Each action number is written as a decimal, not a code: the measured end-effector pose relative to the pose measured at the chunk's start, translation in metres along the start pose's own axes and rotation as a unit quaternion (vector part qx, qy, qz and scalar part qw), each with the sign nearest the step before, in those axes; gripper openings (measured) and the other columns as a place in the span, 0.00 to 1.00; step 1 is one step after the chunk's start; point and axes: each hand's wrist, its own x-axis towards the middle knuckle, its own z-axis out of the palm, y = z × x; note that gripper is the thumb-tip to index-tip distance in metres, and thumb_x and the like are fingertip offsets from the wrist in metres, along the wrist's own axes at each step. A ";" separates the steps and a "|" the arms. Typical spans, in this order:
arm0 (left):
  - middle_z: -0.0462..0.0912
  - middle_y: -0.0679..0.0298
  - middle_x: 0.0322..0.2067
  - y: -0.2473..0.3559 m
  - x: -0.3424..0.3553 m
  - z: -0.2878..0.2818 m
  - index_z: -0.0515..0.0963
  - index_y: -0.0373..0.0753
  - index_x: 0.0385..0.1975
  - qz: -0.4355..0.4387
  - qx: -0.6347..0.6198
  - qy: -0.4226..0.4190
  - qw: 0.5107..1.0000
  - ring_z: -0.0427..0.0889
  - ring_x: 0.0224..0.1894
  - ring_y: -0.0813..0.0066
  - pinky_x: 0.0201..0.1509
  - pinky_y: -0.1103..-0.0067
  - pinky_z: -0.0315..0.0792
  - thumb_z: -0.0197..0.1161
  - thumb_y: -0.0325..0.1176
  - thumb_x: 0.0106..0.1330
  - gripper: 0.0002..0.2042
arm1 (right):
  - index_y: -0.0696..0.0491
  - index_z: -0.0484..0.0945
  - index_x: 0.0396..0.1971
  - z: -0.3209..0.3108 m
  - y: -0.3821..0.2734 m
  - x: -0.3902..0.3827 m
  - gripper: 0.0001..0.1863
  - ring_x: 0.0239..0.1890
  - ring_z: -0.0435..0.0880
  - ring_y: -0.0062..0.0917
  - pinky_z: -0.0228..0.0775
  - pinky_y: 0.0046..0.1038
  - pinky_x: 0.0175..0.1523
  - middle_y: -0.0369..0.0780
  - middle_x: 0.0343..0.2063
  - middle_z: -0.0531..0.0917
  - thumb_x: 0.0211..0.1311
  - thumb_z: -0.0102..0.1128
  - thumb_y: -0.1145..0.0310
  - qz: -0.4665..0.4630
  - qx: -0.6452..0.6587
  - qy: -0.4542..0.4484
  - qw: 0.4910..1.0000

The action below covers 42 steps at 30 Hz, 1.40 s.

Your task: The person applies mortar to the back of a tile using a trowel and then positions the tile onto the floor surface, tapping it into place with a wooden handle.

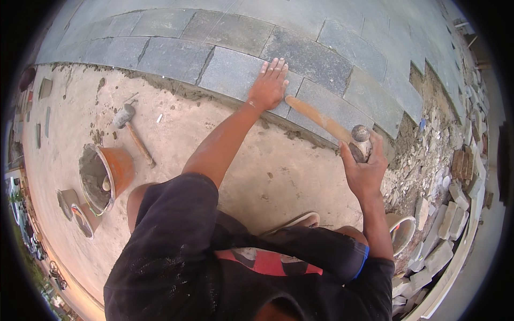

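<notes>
My left hand (269, 88) lies flat, fingers stretched, on a grey stone paving tile (229, 72) at the near edge of the laid rows. My right hand (365, 174) is wrapped around the head of a mallet (320, 119). Its wooden handle points away to the left, and the handle's end is over the tiles close to my left hand. Part of the mallet head is hidden by my fingers. Wet mortar (187, 91) shows along the tiles' near edge.
On the bare concrete to the left lie a second mallet (134, 134), an orange bucket (121, 170) with grey mortar inside, and smaller buckets (85, 220). Broken stone pieces (439, 259) and rubble (415, 171) line the right side. Another bucket (401, 235) stands by my right arm.
</notes>
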 end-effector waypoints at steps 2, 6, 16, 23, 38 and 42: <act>0.57 0.53 0.73 -0.008 -0.005 0.003 0.58 0.33 0.71 -0.006 0.007 0.005 1.000 0.50 0.77 0.56 0.80 0.60 0.43 0.40 0.41 0.78 0.26 | 0.62 0.74 0.51 -0.003 -0.009 0.007 0.28 0.40 0.88 0.34 0.78 0.31 0.46 0.49 0.40 0.85 0.54 0.76 0.66 -0.013 -0.029 0.016 0.999; 0.57 0.52 0.73 -0.001 -0.002 -0.005 0.57 0.32 0.71 0.020 0.067 -0.014 0.997 0.50 0.77 0.55 0.80 0.60 0.43 0.40 0.41 0.78 0.27 | 0.63 0.74 0.50 -0.009 -0.031 0.015 0.28 0.43 0.87 0.36 0.77 0.31 0.49 0.52 0.40 0.84 0.54 0.76 0.66 -0.082 -0.053 0.065 0.993; 0.59 0.50 0.71 -0.009 -0.002 0.013 0.59 0.30 0.69 0.033 0.023 0.060 0.997 0.52 0.76 0.54 0.79 0.58 0.44 0.44 0.41 0.75 0.28 | 0.57 0.73 0.52 0.070 -0.073 0.059 0.27 0.39 0.89 0.37 0.81 0.33 0.41 0.49 0.40 0.85 0.55 0.75 0.66 -0.189 0.082 -0.048 0.977; 0.60 0.47 0.70 -0.013 0.001 0.026 0.58 0.29 0.69 0.042 0.026 0.084 0.995 0.52 0.76 0.51 0.79 0.57 0.45 0.54 0.47 0.67 0.36 | 0.56 0.72 0.56 0.087 -0.079 0.063 0.29 0.42 0.88 0.38 0.79 0.34 0.45 0.48 0.41 0.85 0.57 0.73 0.64 -0.220 0.094 -0.062 0.969; 0.60 0.60 0.72 -0.010 -0.005 0.027 0.62 0.54 0.71 -0.073 -0.591 0.024 0.803 0.53 0.75 0.57 0.79 0.62 0.46 0.54 0.47 0.69 0.29 | 0.53 0.72 0.55 0.104 -0.094 0.094 0.27 0.45 0.86 0.45 0.80 0.38 0.48 0.49 0.47 0.84 0.58 0.70 0.63 -0.173 0.087 -0.072 0.978; 0.63 0.64 0.71 -0.017 -0.001 0.043 0.64 0.52 0.69 -0.084 -0.714 0.042 0.693 0.58 0.74 0.60 0.78 0.64 0.52 0.53 0.46 0.71 0.27 | 0.54 0.73 0.56 0.110 -0.111 0.103 0.28 0.44 0.88 0.39 0.78 0.34 0.48 0.50 0.42 0.85 0.59 0.72 0.62 -0.153 0.004 -0.138 0.979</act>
